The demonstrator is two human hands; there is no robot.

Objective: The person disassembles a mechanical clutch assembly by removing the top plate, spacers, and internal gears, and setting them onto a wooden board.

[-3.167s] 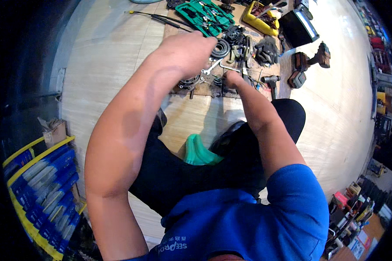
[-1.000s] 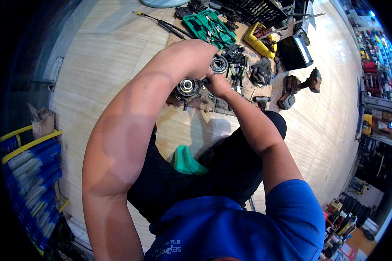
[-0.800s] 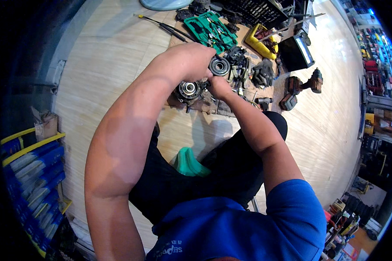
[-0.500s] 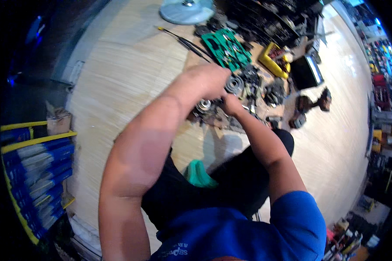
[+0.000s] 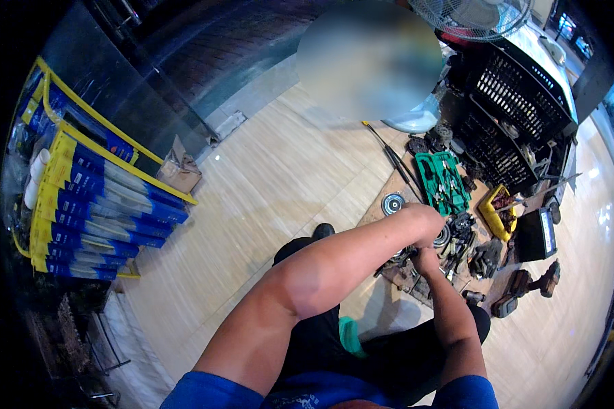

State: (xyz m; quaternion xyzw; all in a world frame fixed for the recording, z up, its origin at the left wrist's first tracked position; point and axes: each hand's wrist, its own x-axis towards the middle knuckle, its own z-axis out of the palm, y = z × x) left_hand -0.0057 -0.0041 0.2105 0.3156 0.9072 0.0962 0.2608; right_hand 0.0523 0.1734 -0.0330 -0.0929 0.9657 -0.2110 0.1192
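My left hand (image 5: 424, 226) is curled, its back toward me, over a spread of dark metal parts on a brown board (image 5: 457, 279). Just below it my right hand (image 5: 426, 260) is closed, nearly touching the left. Whatever they grip is hidden by the fingers. A round metal part (image 5: 393, 203) with a central hub lies left of my left hand. Another ring-shaped metal part (image 5: 442, 237) shows at its right. Small metal pieces (image 5: 460, 253) lie beside my right hand, and a dark glove-like item (image 5: 486, 259) is farther right.
A green tool case (image 5: 443, 183) lies open beyond my hands, near a long thin tool (image 5: 394, 160). Rightward are a yellow tray (image 5: 498, 213), a black box (image 5: 535, 235) and a cordless drill (image 5: 546, 279). Black crates (image 5: 518, 88) stand behind; a yellow rack (image 5: 109, 157) is far left.
The view has swung left, so the parts and tools now appear farther right and more of the rack shows. My hands remain close together over the parts.
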